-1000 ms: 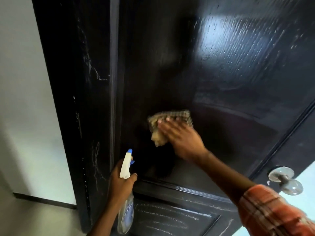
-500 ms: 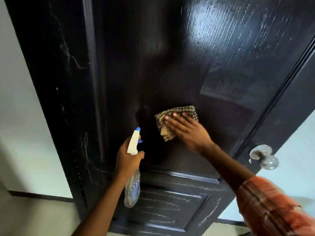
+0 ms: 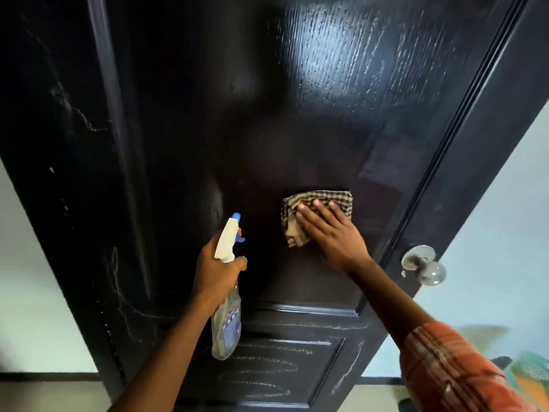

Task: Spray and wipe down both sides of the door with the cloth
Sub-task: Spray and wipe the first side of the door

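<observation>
Right hand (image 3: 332,236) lies flat on the cloth (image 3: 289,215), fingers (image 3: 322,212) straight and spread, pressing it to the door (image 3: 267,114) left of the knob (image 3: 423,264) and a little higher. A flat palm fits the job: even pressure, the whole folded pad in contact, nothing bunched inside a grip. The cloth is folded small, so most of it sits under the hand.

Left hand (image 3: 217,272) grips the spray bottle (image 3: 227,331) by the neck, fingers curled round it. Can't tell if one is on the trigger. The bottle is further left of the knob, roughly level with it, nozzle up and facing the door, body hanging just clear of the surface. Probably held ready so spray and wipe can alternate with no set-down.

High above the knob, the door shines wet in patches. The recessed panel (image 3: 282,367) below and left of the knob shows white streaks, so it looks unwiped. My read: partway through this face. The other face isn't visible.
</observation>
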Demonstrator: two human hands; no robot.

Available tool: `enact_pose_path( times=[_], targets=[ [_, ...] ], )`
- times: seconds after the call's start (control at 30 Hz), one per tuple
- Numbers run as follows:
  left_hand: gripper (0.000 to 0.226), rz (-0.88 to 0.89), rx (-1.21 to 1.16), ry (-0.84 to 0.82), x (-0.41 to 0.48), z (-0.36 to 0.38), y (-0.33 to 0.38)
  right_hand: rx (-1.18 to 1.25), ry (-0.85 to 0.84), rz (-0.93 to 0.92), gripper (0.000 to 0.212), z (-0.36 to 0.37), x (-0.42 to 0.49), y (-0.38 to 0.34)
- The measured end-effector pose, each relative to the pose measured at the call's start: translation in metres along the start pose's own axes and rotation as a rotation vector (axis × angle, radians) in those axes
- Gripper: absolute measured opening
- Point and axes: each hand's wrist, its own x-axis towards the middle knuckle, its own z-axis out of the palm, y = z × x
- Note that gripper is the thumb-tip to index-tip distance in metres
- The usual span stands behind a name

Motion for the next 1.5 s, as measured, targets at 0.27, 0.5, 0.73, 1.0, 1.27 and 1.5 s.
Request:
enact_pose_path(
  times=[0.27,0.5,0.73,1.0,1.27,1.5],
  targets=[
    [0.057,-0.007,0.028,-0.074,-0.003,-0.001,0.0,0.198,0.308,0.661,0.066,-0.055,0.024,0.095],
    [0.062,0.011,0.018,-0.032,-0.004,-0.018,0.001,0.26,0.223,0.651,0.08,0.008,0.008,-0.018],
    [0.056,-0.034,0.015,0.027,-0.001,-0.064,0.0,0.331,0.319,0.666,0.072,0.003,0.058,-0.068],
    [0.065,-0.068,-0.004,0.105,0.035,-0.135,0.001,0.311,0.402,0.307,0.085,-0.006,0.161,-0.131],
    [0.048,0.082,0.15,-0.019,0.122,-0.23,0.061,0.428,0.607,0.163,0.063,-0.093,0.344,-0.166],
    [0.051,0.249,0.054,-0.136,0.152,-0.3,0.121,0.005,0.494,-0.041,0.061,-0.164,0.467,-0.132]
  ],
)
